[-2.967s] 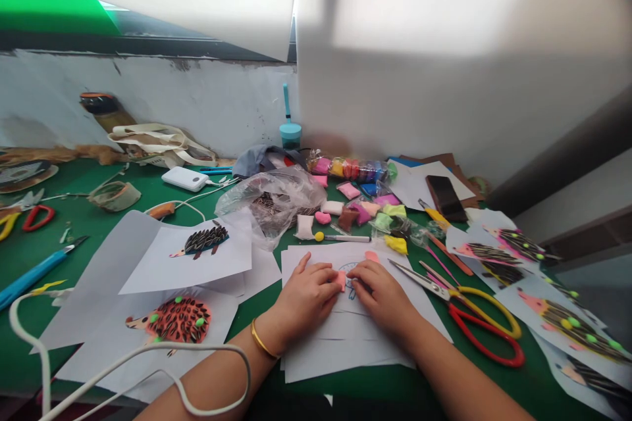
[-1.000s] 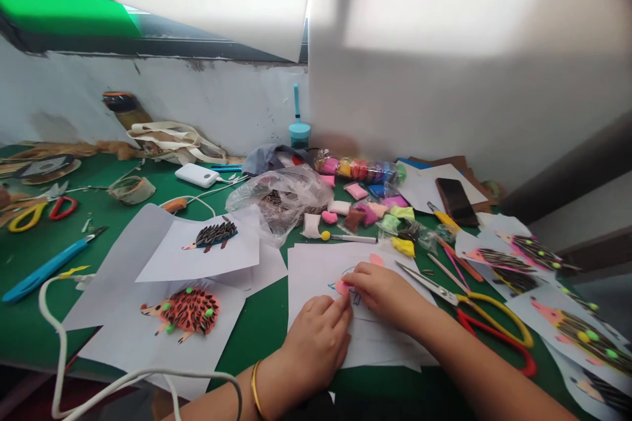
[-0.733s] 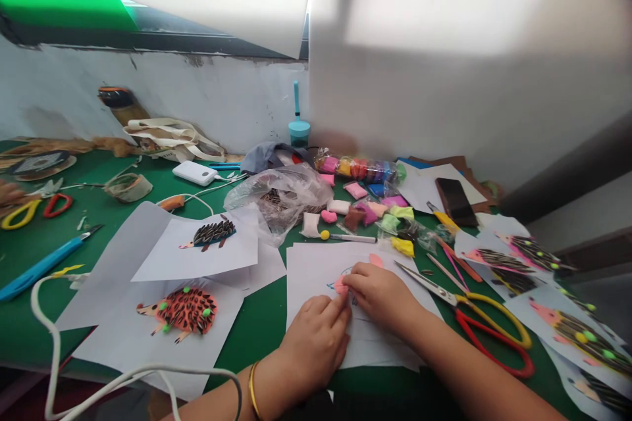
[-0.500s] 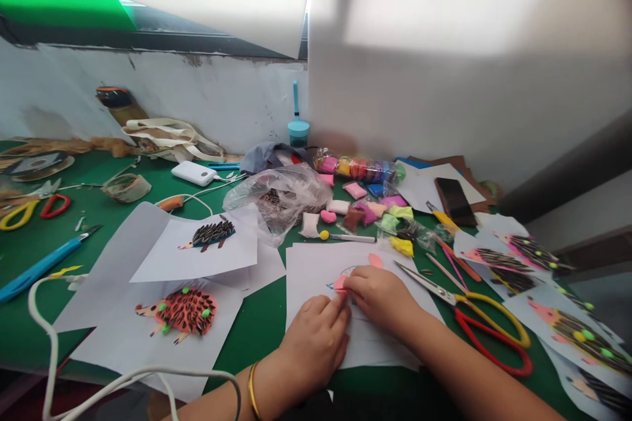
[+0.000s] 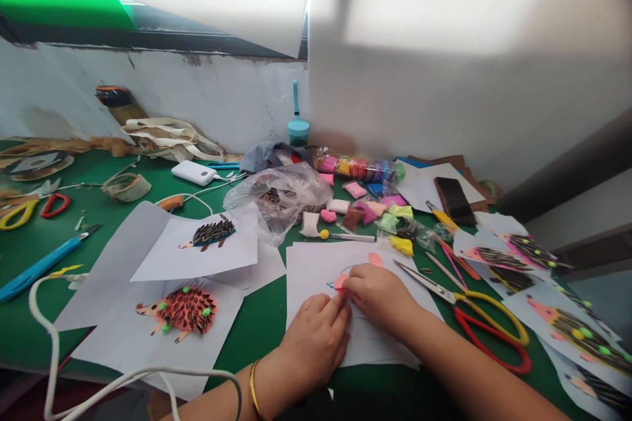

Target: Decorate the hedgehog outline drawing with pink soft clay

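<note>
Two-handed work is under way on white drawing paper [image 5: 309, 260] with a blue line drawing, partly covered by my hands. The fingers of my right hand [image 5: 380, 293] are closed at a small flat piece of pink clay [image 5: 340, 281] on the drawing. My left hand [image 5: 316, 335] rests on the lower paper, fingers bent together, their tips touching the right fingers just below the clay; whatever lies under them is hidden. A second pink clay piece [image 5: 375, 259] lies on the paper beyond my right hand. Large scissors [image 5: 459, 299] with yellow and red handles lie open beside my right forearm.
Hedgehog pictures with seed spines lie left [image 5: 187, 312] and right [image 5: 577, 329]. Behind the paper are a white-handled tool [image 5: 351, 237], clay packets [image 5: 353, 217] and a plastic bag of seeds [image 5: 276, 200]. A white cable [image 5: 47, 348] loops near my left forearm. A blue craft knife [image 5: 44, 270] lies far left.
Almost nothing differs. My right hand has shifted very slightly over the pink clay; my left hand stays in place.
</note>
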Available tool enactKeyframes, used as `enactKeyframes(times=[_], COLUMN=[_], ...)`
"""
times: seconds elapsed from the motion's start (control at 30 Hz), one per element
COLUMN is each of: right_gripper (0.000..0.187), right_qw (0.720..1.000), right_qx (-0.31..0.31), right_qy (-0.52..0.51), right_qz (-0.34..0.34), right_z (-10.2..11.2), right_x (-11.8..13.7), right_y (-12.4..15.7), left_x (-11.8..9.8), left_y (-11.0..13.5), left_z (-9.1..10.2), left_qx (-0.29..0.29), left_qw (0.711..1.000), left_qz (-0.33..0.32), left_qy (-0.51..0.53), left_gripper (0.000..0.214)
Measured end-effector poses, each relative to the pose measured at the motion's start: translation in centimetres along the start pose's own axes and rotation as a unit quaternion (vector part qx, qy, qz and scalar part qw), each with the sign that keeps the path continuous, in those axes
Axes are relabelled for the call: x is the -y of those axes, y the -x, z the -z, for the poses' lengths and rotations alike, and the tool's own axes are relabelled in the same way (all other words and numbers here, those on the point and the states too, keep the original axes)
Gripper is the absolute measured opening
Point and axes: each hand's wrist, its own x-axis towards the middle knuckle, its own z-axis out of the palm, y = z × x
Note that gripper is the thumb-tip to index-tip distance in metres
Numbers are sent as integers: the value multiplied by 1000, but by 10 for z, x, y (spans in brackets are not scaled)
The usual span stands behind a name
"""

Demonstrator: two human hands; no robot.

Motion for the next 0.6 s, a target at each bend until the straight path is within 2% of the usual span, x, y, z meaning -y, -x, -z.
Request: enactKeyframes(times=[0.37,0.6], right_gripper=[16,15], right_qw=[995,995], right_qx=[91,80], right_qy=[50,55], right_qz=[12,20], right_z=[24,25], right_x=[11,5], right_y=[-14,-11], left_x=[1,1], left_y=[0,0], left_z=[-1,-2], left_qx=[14,8], left_qw=[1000,1000], left_qz=[4,0], left_qy=[-4,-7], left_gripper=[38,36])
